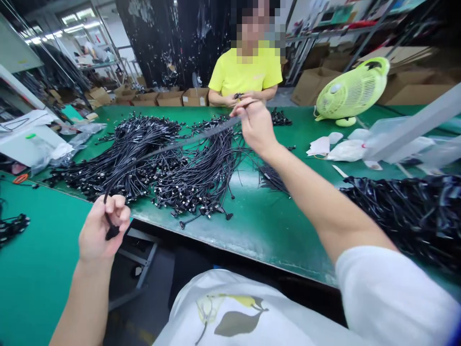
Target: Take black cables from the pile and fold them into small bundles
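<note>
**Black cable bundle [187,143] slung across the bench**

Right now the left hand [103,229] curls tight round its lower end, just off the front edge of the green bench mat [252,226]. The right hand [255,126] pinches the far end, and the bundle slants up and away over a heap of black cables [201,178]. Fingers hide both grip points. Beyond, a co-worker in a yellow T-shirt [245,72] faces them.

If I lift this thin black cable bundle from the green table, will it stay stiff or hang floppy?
The thin black cable bundle is probably quite floppy, because it bends sharply above the left hand. It likely feels light, since the right hand seems to pinch it with the fingers. The loose black cables may snag it, as they lie heaped and crossed.
</note>
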The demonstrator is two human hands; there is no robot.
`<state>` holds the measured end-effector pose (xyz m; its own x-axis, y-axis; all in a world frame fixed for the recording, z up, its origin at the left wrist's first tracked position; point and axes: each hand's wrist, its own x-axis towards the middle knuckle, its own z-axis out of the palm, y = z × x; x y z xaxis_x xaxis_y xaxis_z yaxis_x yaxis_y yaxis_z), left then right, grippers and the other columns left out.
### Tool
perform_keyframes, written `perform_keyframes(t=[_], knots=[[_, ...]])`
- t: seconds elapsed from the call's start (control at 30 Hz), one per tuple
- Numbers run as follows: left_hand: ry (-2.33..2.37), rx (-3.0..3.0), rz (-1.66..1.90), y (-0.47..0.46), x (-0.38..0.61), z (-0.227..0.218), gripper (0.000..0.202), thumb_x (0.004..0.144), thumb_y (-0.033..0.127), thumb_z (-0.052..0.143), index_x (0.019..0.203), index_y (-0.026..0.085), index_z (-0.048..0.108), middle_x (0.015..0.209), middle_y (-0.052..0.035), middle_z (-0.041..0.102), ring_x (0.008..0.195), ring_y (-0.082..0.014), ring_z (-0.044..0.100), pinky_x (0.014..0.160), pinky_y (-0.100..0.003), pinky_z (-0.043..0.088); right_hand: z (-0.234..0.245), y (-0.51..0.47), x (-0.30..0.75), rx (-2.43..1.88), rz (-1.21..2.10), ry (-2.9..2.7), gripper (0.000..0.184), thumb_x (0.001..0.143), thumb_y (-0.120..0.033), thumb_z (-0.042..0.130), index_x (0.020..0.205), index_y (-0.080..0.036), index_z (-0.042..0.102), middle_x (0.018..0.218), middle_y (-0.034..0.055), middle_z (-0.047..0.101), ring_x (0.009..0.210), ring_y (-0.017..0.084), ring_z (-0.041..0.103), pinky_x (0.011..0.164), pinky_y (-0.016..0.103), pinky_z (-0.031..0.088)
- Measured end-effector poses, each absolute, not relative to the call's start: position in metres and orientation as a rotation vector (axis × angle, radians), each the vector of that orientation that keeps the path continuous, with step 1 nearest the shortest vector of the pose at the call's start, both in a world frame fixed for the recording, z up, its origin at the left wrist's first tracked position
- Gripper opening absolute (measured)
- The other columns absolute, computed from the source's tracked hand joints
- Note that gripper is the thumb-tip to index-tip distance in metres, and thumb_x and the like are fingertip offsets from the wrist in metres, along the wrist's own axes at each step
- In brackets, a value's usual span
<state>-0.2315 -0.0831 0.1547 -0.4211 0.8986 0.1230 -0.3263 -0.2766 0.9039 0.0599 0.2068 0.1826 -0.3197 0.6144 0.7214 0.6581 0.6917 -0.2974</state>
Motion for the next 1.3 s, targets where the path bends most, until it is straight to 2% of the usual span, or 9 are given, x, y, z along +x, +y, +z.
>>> perform_keyframes(t=[0.2,0.37,0.5,0.6,0.77,0.93,1.03,1.13,1.3], knots=[[1.464,1.307,1.791,-0.068,-0.224,0.125,0.017,0.088,0.034,0.06,0.084,0.019,0.053,0.091,-0.0021,0.066,0.06,-0.0107,0.064,0.043,-0.018,0.044,0.177,0.135,0.093,-1.519,-0.324,-2.505,0.027,0.098,-0.024,0.038,0.099,-0.01,0.061,0.086,0.0153,0.068,0.075,0.024,0.064,0.062,0.03,0.04],[1.621,1.894,1.137,-0.039,-0.157,0.088,0.027,0.097,0.037,0.044,0.108,0.019,0.061,0.114,-0.0102,0.066,0.106,-0.0203,0.063,0.091,-0.034,0.049,0.136,0.041,0.086,-0.941,0.143,-3.05,0.026,0.099,-0.028,0.042,0.089,-0.017,0.063,0.083,0.0055,0.07,0.069,0.016,0.062,0.055,0.026,0.027],[1.093,1.521,0.886,-0.029,-0.118,0.078,0.038,0.099,0.041,0.04,0.119,0.016,0.059,0.064,0.0009,0.06,0.052,-0.0099,0.052,0.057,-0.024,0.044,0.142,0.049,0.097,-1.005,0.079,-2.78,0.029,0.099,-0.036,0.044,0.091,-0.017,0.066,0.086,0.005,0.071,0.076,0.017,0.062,0.057,0.027,0.026],[0.88,1.167,0.956,-0.027,-0.122,0.088,0.036,0.093,0.043,0.053,0.106,0.011,0.067,0.048,0.0063,0.042,0.04,-0.0053,0.032,0.044,-0.019,0.03,0.142,0.086,0.129,-1.182,0.021,-2.638,0.034,0.098,-0.044,0.046,0.093,-0.018,0.068,0.093,0.0061,0.071,0.084,0.021,0.063,0.058,0.028,0.03],[0.726,0.701,1.265,-0.025,-0.147,0.11,0.019,0.089,0.025,0.06,0.095,0.01,0.069,0.049,0.0098,0.029,0.038,-0.0015,0.02,0.04,-0.012,0.028,0.104,0.114,0.18,-1.03,0.324,-2.536,0.034,0.096,-0.043,0.047,0.109,-0.018,0.066,0.109,0.0087,0.07,0.097,0.023,0.063,0.075,0.03,0.044],[0.909,0.774,1.41,-0.011,-0.136,0.098,0.024,0.088,0.028,0.059,0.103,0.01,0.066,0.061,0.0035,0.051,0.047,-0.0035,0.044,0.041,-0.012,0.033,0.064,0.065,0.163,-1.001,0.14,-2.683,0.029,0.098,-0.029,0.041,0.106,-0.016,0.065,0.093,0.0086,0.07,0.077,0.02,0.065,0.061,0.028,0.041],[1.151,1.18,1.273,-0.006,-0.107,0.079,0.026,0.089,0.037,0.059,0.097,0.013,0.066,0.081,-0.0057,0.067,0.072,-0.0128,0.063,0.061,-0.021,0.048,0.071,0.024,0.135,-0.828,0.237,-3.02,0.021,0.096,-0.022,0.046,0.088,-0.017,0.065,0.076,0.0038,0.067,0.061,0.016,0.061,0.052,0.027,0.029],[1.237,1.593,1.031,-0.011,-0.083,0.065,0.026,0.094,0.038,0.05,0.097,0.016,0.066,0.097,-0.0075,0.069,0.091,-0.0175,0.063,0.081,-0.028,0.048,0.09,0.01,0.119,-0.703,0.424,-3.07,0.022,0.096,-0.024,0.048,0.083,-0.016,0.064,0.075,0.0034,0.067,0.061,0.014,0.06,0.052,0.027,0.025],[0.99,1.492,0.823,-0.02,-0.078,0.058,0.033,0.093,0.047,0.05,0.085,0.016,0.06,0.068,-0.0008,0.06,0.062,-0.012,0.053,0.063,-0.026,0.042,0.092,0.041,0.125,-0.833,0.788,-2.483,0.022,0.09,-0.036,0.059,0.08,-0.017,0.064,0.075,0.0019,0.063,0.068,0.013,0.057,0.06,0.024,0.034]])
